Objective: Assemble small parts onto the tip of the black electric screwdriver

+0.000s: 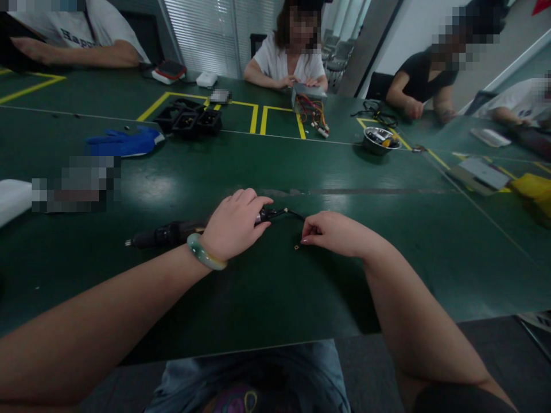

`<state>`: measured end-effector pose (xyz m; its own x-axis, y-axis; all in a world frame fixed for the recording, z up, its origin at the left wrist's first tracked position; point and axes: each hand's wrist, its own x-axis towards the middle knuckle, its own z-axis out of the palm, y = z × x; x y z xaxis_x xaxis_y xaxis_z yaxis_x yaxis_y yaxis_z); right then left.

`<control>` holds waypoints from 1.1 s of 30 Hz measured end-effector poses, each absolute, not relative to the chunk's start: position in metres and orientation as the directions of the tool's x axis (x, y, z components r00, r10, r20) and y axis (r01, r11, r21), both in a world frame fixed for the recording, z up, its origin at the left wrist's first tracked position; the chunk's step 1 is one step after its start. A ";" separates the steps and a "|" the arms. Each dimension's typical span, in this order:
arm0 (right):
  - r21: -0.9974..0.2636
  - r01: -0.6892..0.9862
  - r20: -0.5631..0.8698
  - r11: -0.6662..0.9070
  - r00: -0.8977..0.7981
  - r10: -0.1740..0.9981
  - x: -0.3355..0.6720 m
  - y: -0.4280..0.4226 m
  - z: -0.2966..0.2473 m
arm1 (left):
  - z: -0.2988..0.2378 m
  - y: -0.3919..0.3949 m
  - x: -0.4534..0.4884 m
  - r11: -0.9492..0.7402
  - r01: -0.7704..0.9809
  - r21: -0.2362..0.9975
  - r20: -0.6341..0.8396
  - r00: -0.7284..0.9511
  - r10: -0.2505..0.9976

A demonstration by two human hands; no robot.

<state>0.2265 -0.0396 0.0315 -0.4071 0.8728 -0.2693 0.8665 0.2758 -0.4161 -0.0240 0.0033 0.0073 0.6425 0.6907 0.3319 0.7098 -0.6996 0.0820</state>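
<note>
My left hand (pixel 235 221), with a green bangle at its wrist, is wrapped over the right part of a dark, stick-shaped tool (pixel 166 234) that looks like an electric screwdriver. The tool lies along the table, its metal tip pointing left. From its right end a thin black cable (pixel 295 213) runs to my right hand (pixel 329 232), whose fingers are pinched together where the cable disappears. Just beyond the thumb tip is a tiny brass-coloured piece (pixel 297 247); whether it joins the cable is hidden.
Across the green table (pixel 258 166) lie a blue glove (pixel 124 141), black plastic frames (pixel 188 119), a power supply (pixel 309 97) with coloured wires and a metal bowl (pixel 379 140) of small parts. A yellow item (pixel 534 192) lies far right. Several people sit opposite.
</note>
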 end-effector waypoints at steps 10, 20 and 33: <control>-0.324 0.914 -0.331 0.244 -0.351 0.876 0.229 -0.045 0.032 | 0.011 0.003 -0.020 -0.859 0.511 -0.028 0.299 0.824 0.480; -0.290 0.935 -0.269 0.202 -0.283 0.921 0.218 -0.043 0.030 | 0.011 -0.002 -0.013 -0.816 0.571 0.095 0.340 0.751 0.565; -0.368 0.916 -0.131 0.160 -0.221 0.966 0.204 -0.040 0.020 | 0.010 -0.015 -0.010 -0.773 0.625 0.109 0.336 0.709 0.620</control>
